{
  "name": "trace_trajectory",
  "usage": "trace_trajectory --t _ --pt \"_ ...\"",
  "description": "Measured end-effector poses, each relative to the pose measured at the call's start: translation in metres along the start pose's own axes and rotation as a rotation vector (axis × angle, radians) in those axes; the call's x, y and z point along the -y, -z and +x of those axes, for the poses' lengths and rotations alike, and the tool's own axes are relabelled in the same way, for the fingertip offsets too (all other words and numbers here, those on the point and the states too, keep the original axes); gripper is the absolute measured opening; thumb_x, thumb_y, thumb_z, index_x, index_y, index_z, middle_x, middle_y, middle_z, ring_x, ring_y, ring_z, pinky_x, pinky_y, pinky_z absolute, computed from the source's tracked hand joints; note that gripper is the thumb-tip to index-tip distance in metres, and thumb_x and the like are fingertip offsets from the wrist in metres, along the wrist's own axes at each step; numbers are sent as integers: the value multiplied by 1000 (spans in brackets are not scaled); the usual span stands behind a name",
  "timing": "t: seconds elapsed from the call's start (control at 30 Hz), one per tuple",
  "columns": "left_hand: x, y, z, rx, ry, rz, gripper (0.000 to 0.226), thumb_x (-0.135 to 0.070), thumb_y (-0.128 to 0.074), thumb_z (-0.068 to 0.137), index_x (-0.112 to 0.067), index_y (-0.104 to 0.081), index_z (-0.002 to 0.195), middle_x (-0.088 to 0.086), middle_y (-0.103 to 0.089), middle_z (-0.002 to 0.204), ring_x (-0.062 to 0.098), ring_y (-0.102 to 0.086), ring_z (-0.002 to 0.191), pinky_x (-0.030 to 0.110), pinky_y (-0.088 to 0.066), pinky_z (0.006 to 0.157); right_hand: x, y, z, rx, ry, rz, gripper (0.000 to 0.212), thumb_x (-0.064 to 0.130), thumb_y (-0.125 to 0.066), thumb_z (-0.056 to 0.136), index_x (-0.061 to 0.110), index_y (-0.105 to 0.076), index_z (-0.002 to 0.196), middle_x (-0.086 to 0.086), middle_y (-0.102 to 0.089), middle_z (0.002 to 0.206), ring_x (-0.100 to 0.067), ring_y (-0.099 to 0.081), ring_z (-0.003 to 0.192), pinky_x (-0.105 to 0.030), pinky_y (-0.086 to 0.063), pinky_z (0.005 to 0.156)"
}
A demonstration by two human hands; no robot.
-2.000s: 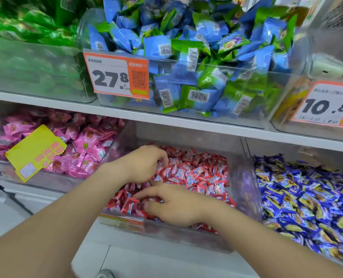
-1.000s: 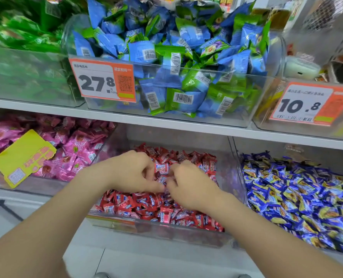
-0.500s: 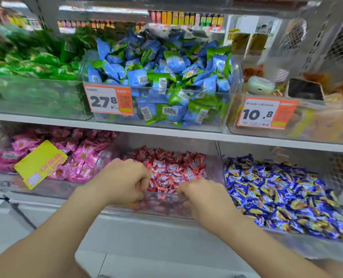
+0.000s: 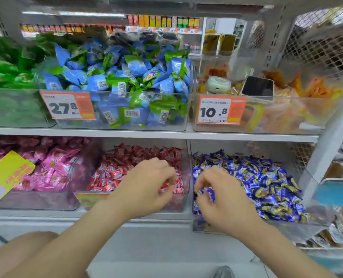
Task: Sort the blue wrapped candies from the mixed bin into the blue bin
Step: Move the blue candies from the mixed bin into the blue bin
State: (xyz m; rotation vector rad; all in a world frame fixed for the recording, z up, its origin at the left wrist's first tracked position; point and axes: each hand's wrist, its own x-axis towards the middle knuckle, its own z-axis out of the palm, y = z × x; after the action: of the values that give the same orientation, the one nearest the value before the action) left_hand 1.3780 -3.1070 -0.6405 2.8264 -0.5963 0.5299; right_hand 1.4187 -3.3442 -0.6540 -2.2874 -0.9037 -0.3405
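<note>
A person's right hand [image 4: 224, 199] pinches a blue wrapped candy [image 4: 206, 192] between thumb and curled fingers. It is at the front left corner of the blue bin [image 4: 299, 223], just above the heap of blue-and-gold sweets [image 4: 267, 181] that fills the clear container. Just beside it, the left hand [image 4: 144, 185] hangs with fingers curled over the front right corner of the mixed bin [image 4: 178, 204], close above the red wrapped candies [image 4: 126, 159]. Blur hides whether this hand grips anything.

The two bins stand side by side on the lower shelf [image 4: 46, 214], the blue one at the right end. At the left end sits a clear bin of pink packets [image 4: 52, 169], with a yellow tag [image 4: 6, 175] lying tilted against its front.

On the upper shelf [image 4: 146, 133], a clear bin of blue and green packets [image 4: 122, 87] stands directly above the red candies, and a price tag reading 27.8 [image 4: 67, 105] is fixed at its front left corner. To its right, a bin of orange snacks [image 4: 287, 115] carries a tag marked 10.8 [image 4: 220, 110].
</note>
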Motion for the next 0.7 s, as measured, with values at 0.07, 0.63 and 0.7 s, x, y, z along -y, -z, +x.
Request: trace_trajectory --t 0.07,0.63,0.7 --pt "-35 -16 10 -44 -198 13 9 -27 -61 88 -26 -65 95 -8 -57 92 20 -53 91 38 -44 81 -20 24 -16 -33 -2 -48 25 11 -56 73 29 -58 90 15 -51 90 -6 -52 92 -21 -41 76" --pt "-94 -76 56 176 -75 172 20 -31 -57 82 -27 -41 93 -1 -68 88 33 -66 81 38 -40 60 -110 58 -65 212 -267 -523 17 26 -68 92 39 -70 101 14 -62 103 -16 -63 100 -34 -46 68" --pt "-85 -73 63 153 -111 240 25 -29 -68 75 -27 -47 88 -4 -67 76 29 -64 68 36 -33 59 -112 59 -52 180 -250 -535 23 20 -67 92 42 -69 99 15 -61 101 -18 -60 99 -33 -36 65"
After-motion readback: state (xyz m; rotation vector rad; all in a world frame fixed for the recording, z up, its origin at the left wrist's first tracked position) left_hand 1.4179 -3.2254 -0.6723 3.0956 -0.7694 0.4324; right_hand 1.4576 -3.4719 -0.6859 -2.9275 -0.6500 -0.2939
